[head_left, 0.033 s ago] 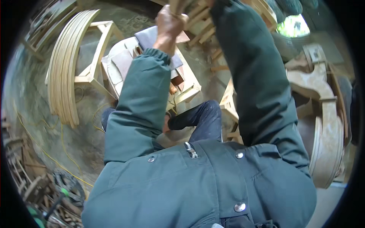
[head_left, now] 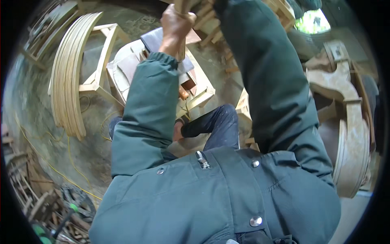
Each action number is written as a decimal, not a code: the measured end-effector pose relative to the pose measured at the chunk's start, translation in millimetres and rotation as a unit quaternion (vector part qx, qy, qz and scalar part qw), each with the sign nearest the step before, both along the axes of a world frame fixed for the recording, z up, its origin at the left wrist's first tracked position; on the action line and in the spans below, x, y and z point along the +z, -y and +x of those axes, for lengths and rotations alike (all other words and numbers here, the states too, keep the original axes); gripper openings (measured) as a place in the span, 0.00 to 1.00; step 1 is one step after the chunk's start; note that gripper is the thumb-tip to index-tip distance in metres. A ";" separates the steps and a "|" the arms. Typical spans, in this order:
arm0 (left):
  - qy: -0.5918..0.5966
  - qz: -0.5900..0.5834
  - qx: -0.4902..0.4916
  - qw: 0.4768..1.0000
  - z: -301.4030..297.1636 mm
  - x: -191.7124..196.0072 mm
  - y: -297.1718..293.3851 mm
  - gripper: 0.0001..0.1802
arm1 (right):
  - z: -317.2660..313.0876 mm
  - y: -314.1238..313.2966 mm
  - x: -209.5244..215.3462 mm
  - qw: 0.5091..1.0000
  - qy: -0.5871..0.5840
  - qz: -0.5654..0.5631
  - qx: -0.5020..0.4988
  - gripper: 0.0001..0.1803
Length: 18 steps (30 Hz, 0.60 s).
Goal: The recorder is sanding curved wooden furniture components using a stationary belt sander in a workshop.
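My left hand point(head_left: 175, 26) is closed around a light wooden piece point(head_left: 183, 5) near the top edge. The piece runs up out of the picture, and a length of it also shows below my fist. My right arm point(head_left: 268, 73) reaches up in a green sleeve, and its hand lies beyond the top edge. Under my left wrist stands a low wooden bench point(head_left: 202, 99). Flat pale pieces point(head_left: 125, 67), a grey sheet point(head_left: 151, 40) and a small brown block point(head_left: 189, 84) lie on it.
A stack of curved wooden strips point(head_left: 69, 77) leans on a wooden frame point(head_left: 106, 53) at the left. A yellow cord point(head_left: 61, 174) crosses the floor. Scrap wood point(head_left: 40, 203) is piled lower left. Curved wooden parts point(head_left: 352, 134) stand at the right. More wooden frames point(head_left: 280, 12) are at the top.
My left hand has shifted slightly left and down with the wooden piece, and more of the piece shows below the fist. My right sleeve has moved a little left.
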<state>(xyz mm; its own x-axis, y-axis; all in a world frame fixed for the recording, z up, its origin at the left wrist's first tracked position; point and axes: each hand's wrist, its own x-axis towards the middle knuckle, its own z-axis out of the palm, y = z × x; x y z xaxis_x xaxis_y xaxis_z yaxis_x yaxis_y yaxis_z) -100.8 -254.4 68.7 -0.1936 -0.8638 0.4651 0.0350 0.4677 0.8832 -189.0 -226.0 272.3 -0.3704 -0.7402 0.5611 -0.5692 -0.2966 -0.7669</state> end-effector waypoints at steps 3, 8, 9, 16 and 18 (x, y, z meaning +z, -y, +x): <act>0.002 0.065 -0.057 0.996 -7.7 -4.7 7.2 0.14 | 34.9 52.5 -18.2 0.991 0.087 -0.075 0.067 0.08; -0.039 0.094 -0.055 0.993 -3.9 -27.7 7.4 0.13 | 42.3 59.1 -38.1 0.992 0.099 -0.007 0.077 0.06; -0.011 0.092 -0.046 0.995 -2.2 -27.3 8.0 0.13 | 41.8 60.1 -40.4 0.990 0.113 -0.004 0.080 0.06; -0.055 0.132 -0.082 0.986 1.3 -38.9 11.0 0.10 | 31.8 82.4 -61.3 0.990 0.128 0.021 0.050 0.09; -0.054 0.137 -0.082 0.986 0.8 -30.1 7.7 0.10 | 27.4 87.2 -61.4 0.992 0.115 0.021 0.036 0.09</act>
<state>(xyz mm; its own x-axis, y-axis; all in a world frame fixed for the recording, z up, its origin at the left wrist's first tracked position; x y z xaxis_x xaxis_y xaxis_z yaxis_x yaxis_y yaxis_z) -100.0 -262.1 38.6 -0.3026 -0.9214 0.2437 0.1905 0.1920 0.9627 -161.6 -313.2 210.9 -0.4304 -0.7908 0.4351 -0.3554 -0.2946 -0.8870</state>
